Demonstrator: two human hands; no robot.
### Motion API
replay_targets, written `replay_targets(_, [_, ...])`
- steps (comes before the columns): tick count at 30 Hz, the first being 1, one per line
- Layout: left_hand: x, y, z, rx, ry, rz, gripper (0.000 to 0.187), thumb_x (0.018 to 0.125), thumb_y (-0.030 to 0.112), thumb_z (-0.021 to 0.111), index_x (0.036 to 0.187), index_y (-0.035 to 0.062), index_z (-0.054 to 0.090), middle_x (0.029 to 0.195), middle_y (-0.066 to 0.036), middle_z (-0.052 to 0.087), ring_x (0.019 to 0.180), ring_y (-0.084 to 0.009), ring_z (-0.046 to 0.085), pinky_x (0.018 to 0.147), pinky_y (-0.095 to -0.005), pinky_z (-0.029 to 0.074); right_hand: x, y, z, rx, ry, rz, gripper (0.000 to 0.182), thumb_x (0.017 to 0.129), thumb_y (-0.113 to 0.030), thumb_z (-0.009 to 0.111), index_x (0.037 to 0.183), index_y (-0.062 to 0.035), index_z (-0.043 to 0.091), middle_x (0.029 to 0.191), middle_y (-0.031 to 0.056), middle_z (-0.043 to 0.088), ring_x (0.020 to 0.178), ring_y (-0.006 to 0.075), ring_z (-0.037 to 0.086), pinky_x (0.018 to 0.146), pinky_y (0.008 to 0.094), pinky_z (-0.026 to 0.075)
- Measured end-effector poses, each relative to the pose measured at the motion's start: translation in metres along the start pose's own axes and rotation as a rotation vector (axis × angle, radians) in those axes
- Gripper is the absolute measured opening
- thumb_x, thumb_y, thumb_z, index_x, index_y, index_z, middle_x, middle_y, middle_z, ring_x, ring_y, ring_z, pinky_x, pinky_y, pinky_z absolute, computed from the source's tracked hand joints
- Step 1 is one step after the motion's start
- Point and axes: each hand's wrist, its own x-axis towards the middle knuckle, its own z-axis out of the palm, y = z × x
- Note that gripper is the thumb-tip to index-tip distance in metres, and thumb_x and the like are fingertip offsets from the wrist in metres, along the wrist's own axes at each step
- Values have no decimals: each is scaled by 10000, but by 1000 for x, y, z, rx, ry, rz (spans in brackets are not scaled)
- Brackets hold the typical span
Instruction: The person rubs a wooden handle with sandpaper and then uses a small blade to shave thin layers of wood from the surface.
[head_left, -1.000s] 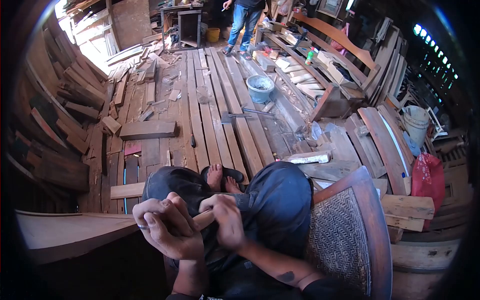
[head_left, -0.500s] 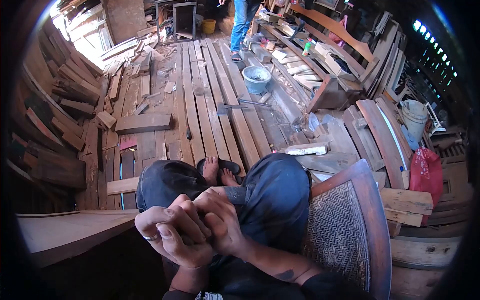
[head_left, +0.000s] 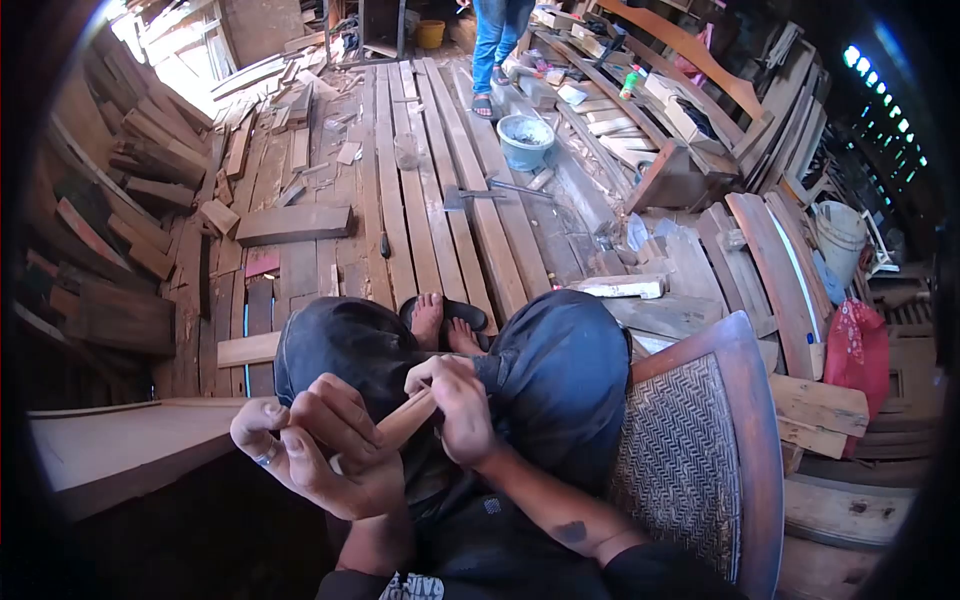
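My left hand (head_left: 325, 445) is curled around the near end of a short, slim piece of wood (head_left: 408, 420), its index finger bent away from the others. Around the other end of the wood, my right hand (head_left: 460, 415) is closed. The piece slants up to the right between both hands, above my lap, and its two ends are hidden by the fingers. To the right of my right arm stands a woven panel (head_left: 680, 450) in a curved wooden frame, close to my knee.
A wooden panel edge (head_left: 150, 445) lies at my left. On the plank floor are a hammer-like tool (head_left: 470, 197), a screwdriver-like tool (head_left: 385, 243), a wood block (head_left: 295, 225) and a blue bucket (head_left: 525, 142). A person in jeans (head_left: 497, 45) stands behind the bucket. Stacked boards (head_left: 775, 260) line the right.
My hands were pressed together with the wood hidden. They have since moved apart, right hand to the right, and the wood shows between them. The view has shifted slightly.
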Motion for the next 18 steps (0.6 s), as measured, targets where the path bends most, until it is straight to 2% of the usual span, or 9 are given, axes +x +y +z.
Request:
replay_targets(4, [-6,3,7,-6,17,-39,222,1087,226,521,1232,76,446,484,-38,441,410,-146,364,504,-290,340,22,-67,-10,146,-38,-42,439,1036,-339,373,962,-10,654,914,144,670,872,332,648,905,439,433])
replay_targets(7, [-2,3,-5,29,-16,-27,221,1105,259,476,1214,67,458,470,-27,420,383,-131,327,476,-291,327,4,-24,0,-46,21,-84,415,1026,-321,382,937,-13,644,897,150,665,856,338,644,897,442,432])
replay_targets(8, [0,2,-4,36,-21,-8,234,1111,260,442,1206,48,470,474,-5,399,374,-113,302,475,-281,314,-2,-8,-5,-50,-46,31,282,1020,-205,444,953,-36,659,939,125,659,902,330,629,902,470,415])
replay_targets(9, [1,0,-3,42,-18,12,257,1116,261,408,1198,29,481,479,16,377,365,-94,278,474,-271,302,4,-1,-5,-64,-18,114,268,1016,-200,445,914,-46,639,930,113,662,904,318,644,923,459,421])
replay_targets(11, [2,-3,1,26,-73,78,251,1122,240,380,1200,25,483,469,4,389,349,-107,260,454,-278,301,4,-2,-6,-46,-33,83,416,1069,-255,324,914,-10,622,879,150,658,809,334,632,853,441,441])
replay_targets(13, [-4,-5,7,11,-109,106,254,1121,237,372,1201,27,490,469,-1,395,350,-109,258,450,-278,297,17,-36,-3,19,-14,-138,456,1091,-296,314,939,-7,632,897,149,657,814,327,630,863,449,439])
replay_targets(14, [-8,-5,11,21,-101,113,260,1115,238,374,1205,28,498,469,0,386,353,-112,253,447,-278,290,21,-53,1,62,47,-178,492,1102,-356,319,970,-7,638,923,146,658,824,331,630,873,457,438])
replay_targets(17, [-5,-2,4,21,-126,94,259,1111,239,376,1206,30,498,475,9,381,366,-107,266,453,-275,297,14,-32,5,102,53,-178,403,1027,-341,439,928,-15,655,911,162,648,884,365,651,908,475,426])
replay_targets(18, [-4,-2,-1,20,-117,95,256,1110,235,378,1211,34,498,483,20,376,382,-96,286,461,-270,304,5,-4,7,5,62,-198,370,1010,-303,443,932,-13,660,900,166,644,869,370,644,908,479,427])
